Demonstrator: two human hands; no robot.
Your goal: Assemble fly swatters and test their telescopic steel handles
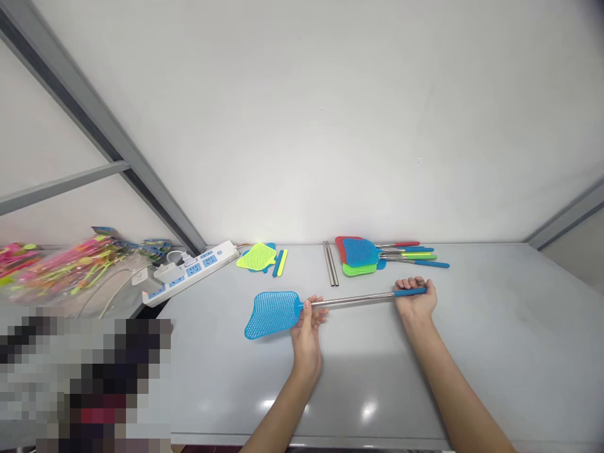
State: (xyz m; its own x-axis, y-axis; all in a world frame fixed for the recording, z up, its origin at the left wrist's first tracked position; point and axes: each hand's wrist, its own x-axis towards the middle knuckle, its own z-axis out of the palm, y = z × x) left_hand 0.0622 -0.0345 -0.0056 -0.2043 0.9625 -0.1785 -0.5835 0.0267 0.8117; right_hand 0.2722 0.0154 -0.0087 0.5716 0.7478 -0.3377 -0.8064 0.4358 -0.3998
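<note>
A blue fly swatter (274, 314) with a metal rod is held nearly level above the grey table. My left hand (307, 336) pinches the rod just beside the mesh head, thumb on top. At the other end, my right hand (416, 304) has its fingers around the blue grip. Beyond my hands lie two bare metal rods (331, 264). To their right is a pile of fly swatters (361, 253) with red, blue and green heads. On the left are loose swatter heads (257, 257), yellow-green over blue, beside a blue grip (278, 263) and a yellow grip (282, 262).
A white power strip (191, 274) with plugs and cables lies at the table's left edge. Past it are plastic bags (70, 264) of pink and yellow items. Metal frame posts (155, 195) flank a white wall (330, 126). The lower left is pixelated.
</note>
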